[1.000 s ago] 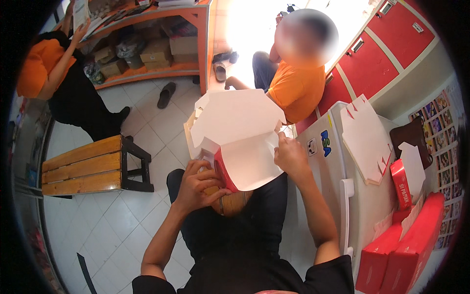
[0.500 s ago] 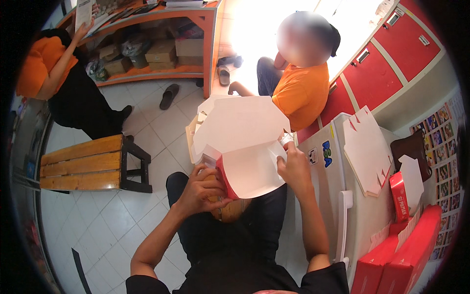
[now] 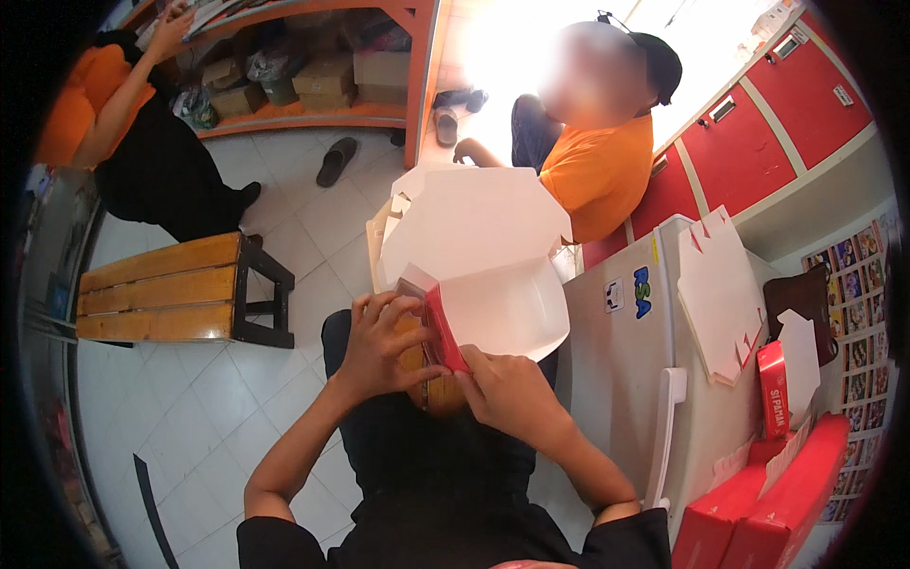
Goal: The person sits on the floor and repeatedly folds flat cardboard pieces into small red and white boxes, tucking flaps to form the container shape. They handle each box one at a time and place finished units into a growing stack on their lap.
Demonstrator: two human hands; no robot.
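Observation:
A cardboard food box [image 3: 507, 302], white inside and red outside, sits above my lap with its large white lid flap [image 3: 469, 216] standing up at the far side. My left hand [image 3: 384, 346] grips the box's red left wall, fingers curled over the outside and the thumb low at the near corner. At that same near left corner, my right hand [image 3: 507, 394] pinches the red edge between thumb and fingers. Behind the lid, edges of more pale cardboard [image 3: 379, 247] show; how they are stacked is hidden.
A white refrigerator [image 3: 616, 332] stands at my right, bearing flat box blanks [image 3: 716, 294], a part-folded red box [image 3: 775, 389] and a brown pouch [image 3: 806, 313]. Red boxes [image 3: 787, 503] stand lower right. A wooden bench [image 3: 161, 289] is at left. Two people in orange shirts are nearby.
My right hand has left the box's right side and come across to the near left corner, beside my left hand. The view has shifted slightly; the left hand stays on the red wall.

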